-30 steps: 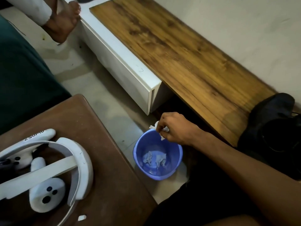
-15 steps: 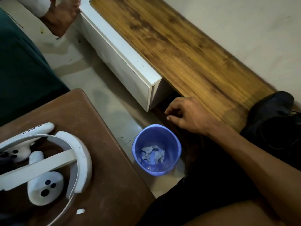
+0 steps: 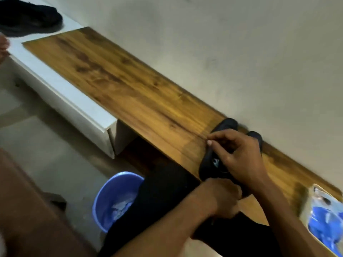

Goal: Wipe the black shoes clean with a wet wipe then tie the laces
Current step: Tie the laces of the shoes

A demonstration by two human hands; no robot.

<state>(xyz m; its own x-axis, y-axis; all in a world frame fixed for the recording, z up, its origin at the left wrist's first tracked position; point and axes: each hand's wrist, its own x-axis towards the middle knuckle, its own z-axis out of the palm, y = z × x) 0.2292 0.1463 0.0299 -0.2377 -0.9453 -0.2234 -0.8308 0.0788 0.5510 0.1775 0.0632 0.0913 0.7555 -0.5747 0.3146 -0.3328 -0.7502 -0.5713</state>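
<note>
A pair of black shoes stands on the wooden shelf [image 3: 141, 101] against the wall. The nearer shoe [image 3: 225, 125] points its toe away from me, and the toe of the second shoe [image 3: 255, 135] shows behind it. My right hand [image 3: 239, 156] lies over the nearer shoe's top with curled fingers, thumb and forefinger pinched together at its left side. My left hand [image 3: 220, 197] curls round the heel end, close to my black-clad knee. The laces are hidden under my hands, and the picture is blurred.
A blue bin [image 3: 111, 184] with used wipes [image 3: 120, 204] stands on the floor at my knee. A blue and white wipe packet [image 3: 324, 216] lies at the shelf's right end. Another black shoe [image 3: 31, 15] sits on the white cabinet [image 3: 74, 108], far left. A brown table [image 3: 27, 210] is at lower left.
My right hand let the used wipe fall into the blue bin, then rose to the shoe on the shelf. My left hand came in at the heel. The view swung right.
</note>
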